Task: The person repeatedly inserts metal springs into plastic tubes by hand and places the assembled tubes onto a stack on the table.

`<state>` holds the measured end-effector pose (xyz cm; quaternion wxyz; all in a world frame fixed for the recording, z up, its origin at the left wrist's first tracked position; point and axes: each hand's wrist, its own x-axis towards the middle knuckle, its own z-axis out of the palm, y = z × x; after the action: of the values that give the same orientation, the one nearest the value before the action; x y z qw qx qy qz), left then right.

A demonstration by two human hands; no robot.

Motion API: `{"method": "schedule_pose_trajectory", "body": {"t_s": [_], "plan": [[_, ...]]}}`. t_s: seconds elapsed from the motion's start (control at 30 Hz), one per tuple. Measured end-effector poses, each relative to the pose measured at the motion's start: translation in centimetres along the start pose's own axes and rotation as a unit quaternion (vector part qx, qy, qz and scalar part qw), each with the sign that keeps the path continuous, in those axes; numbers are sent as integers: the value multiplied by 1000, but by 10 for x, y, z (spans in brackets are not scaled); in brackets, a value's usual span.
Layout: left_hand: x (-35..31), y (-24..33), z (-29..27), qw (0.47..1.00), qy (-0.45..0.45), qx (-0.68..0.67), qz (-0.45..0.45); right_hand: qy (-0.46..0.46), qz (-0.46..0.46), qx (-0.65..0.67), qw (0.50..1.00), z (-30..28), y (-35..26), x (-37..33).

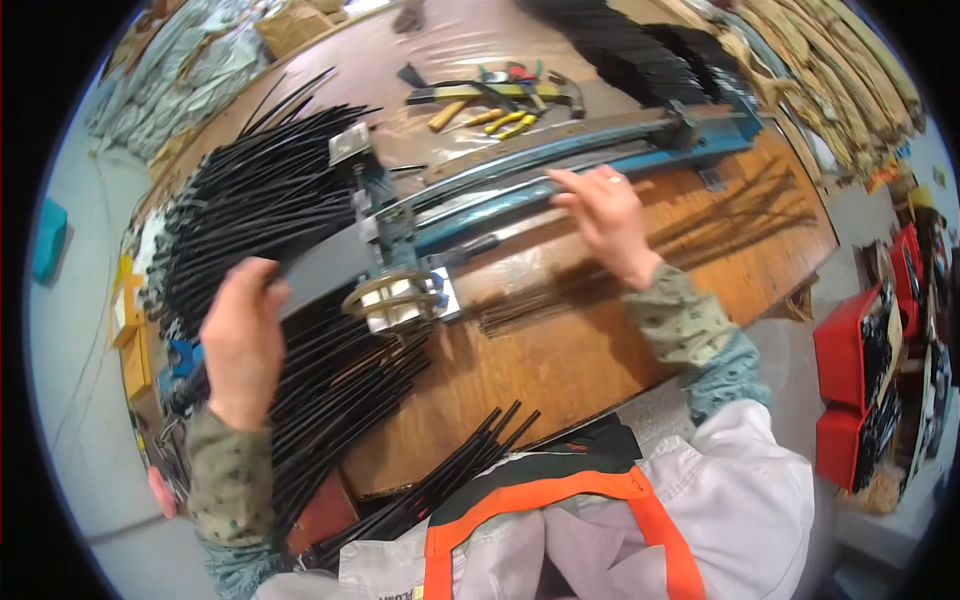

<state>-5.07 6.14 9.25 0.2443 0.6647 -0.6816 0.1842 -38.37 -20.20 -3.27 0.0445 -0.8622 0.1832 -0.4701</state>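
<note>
Blue rail (500, 206) runs just beside the right hand (606, 214).

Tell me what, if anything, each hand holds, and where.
Cannot be told: left hand is blurred; right hand, over the blue rail, shows no clear grip.

the left hand (243, 345) is by black rods (270, 190) at left; the right hand (608, 222), slightly blurred, perhaps touches the blue rail (462, 228); hand tools (512, 124) lie farther away.
</note>
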Motion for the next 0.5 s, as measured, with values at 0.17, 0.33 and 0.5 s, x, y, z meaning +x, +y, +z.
{"method": "schedule_pose_trajectory", "body": {"t_s": [0.17, 0.33, 0.5], "plan": [[11, -22, -38, 998, 33, -25, -56, -137, 212, 173, 952, 37, -6, 7], [-11, -27, -52, 992, 54, -31, -107, -179, 61, 388, 902, 107, -80, 112], [-63, -54, -61, 986, 35, 2, -161, -168, -35, 323, 931, 150, -91, 125]]}}
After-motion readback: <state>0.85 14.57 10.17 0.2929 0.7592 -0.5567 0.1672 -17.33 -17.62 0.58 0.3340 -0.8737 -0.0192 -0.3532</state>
